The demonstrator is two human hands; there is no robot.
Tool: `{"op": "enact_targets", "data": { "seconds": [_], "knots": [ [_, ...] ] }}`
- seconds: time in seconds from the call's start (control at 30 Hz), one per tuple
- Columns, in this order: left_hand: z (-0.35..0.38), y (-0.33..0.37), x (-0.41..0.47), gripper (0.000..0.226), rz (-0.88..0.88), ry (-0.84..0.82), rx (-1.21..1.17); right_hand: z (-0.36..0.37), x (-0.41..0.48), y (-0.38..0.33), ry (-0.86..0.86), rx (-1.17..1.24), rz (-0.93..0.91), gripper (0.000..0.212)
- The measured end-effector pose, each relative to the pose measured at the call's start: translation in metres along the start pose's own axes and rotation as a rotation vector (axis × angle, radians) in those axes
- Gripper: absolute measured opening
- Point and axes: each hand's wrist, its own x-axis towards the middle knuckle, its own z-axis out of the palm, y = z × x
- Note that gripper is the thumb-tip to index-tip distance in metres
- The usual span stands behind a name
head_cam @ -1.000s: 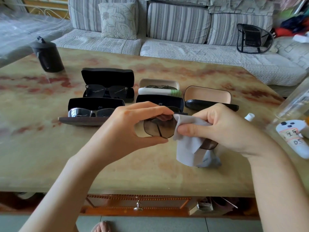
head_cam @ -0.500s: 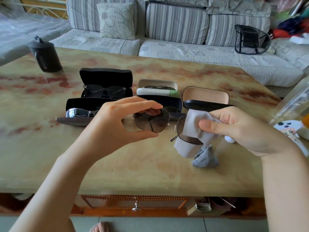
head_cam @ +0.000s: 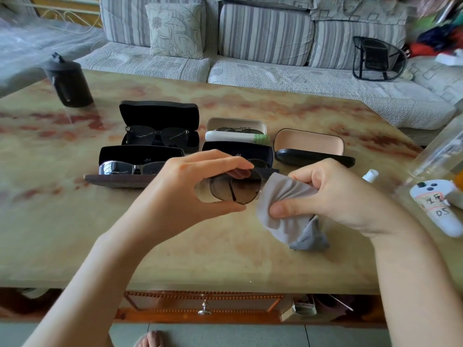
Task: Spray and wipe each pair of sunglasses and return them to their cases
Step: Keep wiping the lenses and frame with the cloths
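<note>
My left hand point(head_cam: 190, 186) pinches a pair of brown-tinted sunglasses point(head_cam: 233, 189) by its left lens, above the table. The right lens is hidden under a grey cloth point(head_cam: 283, 211), which my right hand point(head_cam: 333, 194) grips and pinches around that lens. Behind them lie several open cases: a black one with dark sunglasses point(head_cam: 159, 126), a black one with silver-framed sunglasses point(head_cam: 135, 164), a white one with glasses inside point(head_cam: 235, 131), a black one directly behind the held pair point(head_cam: 238, 152), and one with a pink lining and nothing in it point(head_cam: 310, 146).
The marble-patterned table point(head_cam: 75, 221) holds a black jug point(head_cam: 69, 81) at the back left. At the right edge stand a clear bottle point(head_cam: 441, 151), a small white cap point(head_cam: 370, 175) and a white labelled device point(head_cam: 438, 206). A striped sofa point(head_cam: 250, 46) lies beyond.
The cloth and my right hand have shifted left, back over the right lens, which showed half a second ago. The sunglasses stay held in my left hand.
</note>
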Motion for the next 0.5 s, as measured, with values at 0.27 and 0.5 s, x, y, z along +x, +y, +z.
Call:
{"op": "enact_targets", "data": {
  "seconds": [0.27, 0.5],
  "knots": [
    [-0.004, 0.001, 0.0, 0.049, -0.006, 0.012, 0.0, 0.003, 0.004, -0.002, 0.011, 0.013, -0.004, 0.04],
    [-0.01, 0.001, 0.0, 0.05, -0.024, 0.027, 0.007, -0.018, -0.01, -0.002, -0.107, -0.039, 0.061, 0.025]
  ]
}}
